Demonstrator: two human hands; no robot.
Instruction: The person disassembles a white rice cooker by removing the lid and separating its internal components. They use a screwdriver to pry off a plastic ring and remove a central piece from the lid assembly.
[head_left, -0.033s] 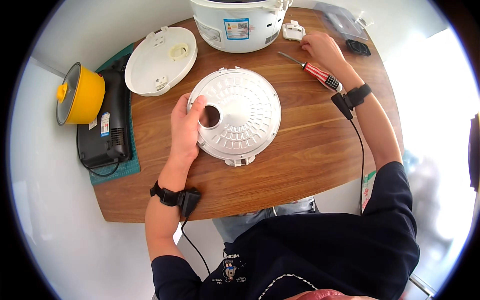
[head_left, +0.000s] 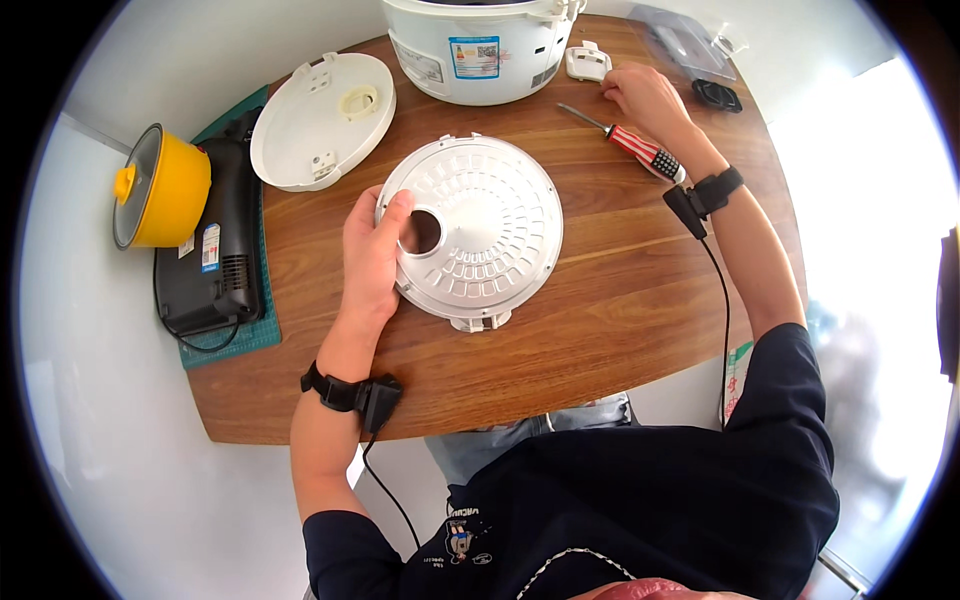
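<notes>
My left hand point(head_left: 372, 255) grips the left rim of a round silver-white lid plate point(head_left: 500, 225). Its thumb lies on top beside a round hole, and the fingers wrap the edge. Raised panels pattern the plate, and a latch piece sticks out at its near edge. Toward the far right, my right hand point(head_left: 645, 98) is closed with fingertips pressed together, close to a small white plastic cover point(head_left: 588, 63). Whatever the fingertips hold, if anything, is hidden. Just below that hand lies a screwdriver point(head_left: 640, 150) with a red, white and black handle, its tip pointing away to the left.
A white rice cooker body point(head_left: 470, 80) stands at the far edge. Left of it lies a white outer lid point(head_left: 322, 125). A yellow pot point(head_left: 172, 190) rests on a black appliance point(head_left: 215, 270) over a green mat point(head_left: 262, 335). A clear plastic box point(head_left: 685, 45) and a black part point(head_left: 717, 96) sit far right.
</notes>
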